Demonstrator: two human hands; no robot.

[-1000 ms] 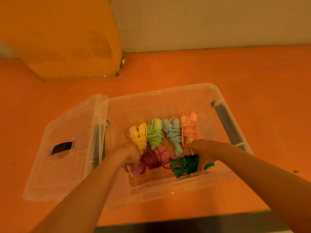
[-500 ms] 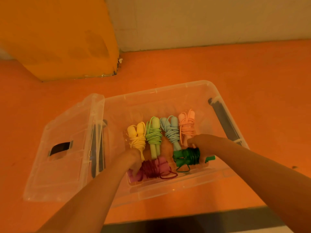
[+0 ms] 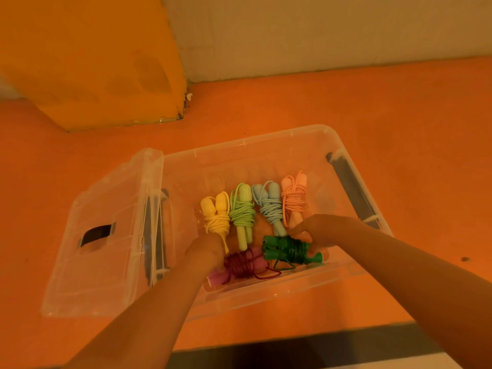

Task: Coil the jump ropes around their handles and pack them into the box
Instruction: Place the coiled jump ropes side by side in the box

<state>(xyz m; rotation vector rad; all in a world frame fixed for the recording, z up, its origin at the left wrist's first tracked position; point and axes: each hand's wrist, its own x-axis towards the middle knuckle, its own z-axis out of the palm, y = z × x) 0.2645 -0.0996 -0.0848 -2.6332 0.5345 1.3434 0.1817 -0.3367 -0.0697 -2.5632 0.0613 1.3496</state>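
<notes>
Head view: lid (image 3: 106,267) lies just beside the box (image 3: 253,158).

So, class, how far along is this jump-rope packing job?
Done: the yellow rope, light green rope, blue rope and peach rope lie coiled in the box. In hand: the left hand grips the magenta rope, the right hand the dark green rope, both coiled, inside it. Left: letting go.

Box (image 3: 266,136) sits on surface (image 3: 399,115), lid (image 3: 106,209) flat just left of it, touching. In box: row of 4 coiled ropes (image 3: 242,209) twd back; in front, crosswise, near-left rope (image 3: 242,265) & near-right rope (image 3: 290,249), ends touching.
</notes>
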